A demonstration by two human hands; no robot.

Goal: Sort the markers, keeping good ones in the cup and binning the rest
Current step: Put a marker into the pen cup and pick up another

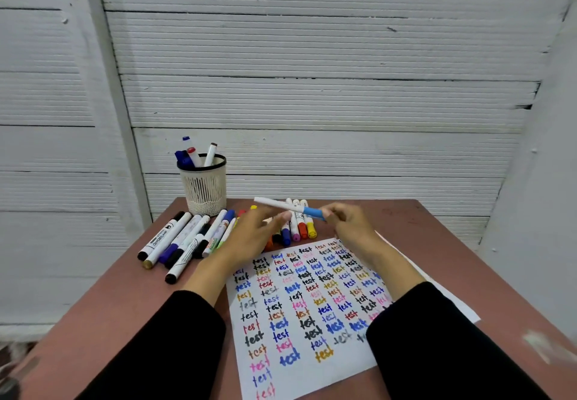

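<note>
The sheet of paper (pixel 299 306) carried the word "test" handwritten over and over in rows, in black, blue, red, orange, pink and yellow ink. Left of the sheet, a black-capped marker (pixel 160 235) bore the printed word "WHITEBOARD" along its white barrel. Print on the other markers beside it was too small to read.

Blue-capped white marker (pixel 288 207) held level above table markers (pixel 184 240).
</note>
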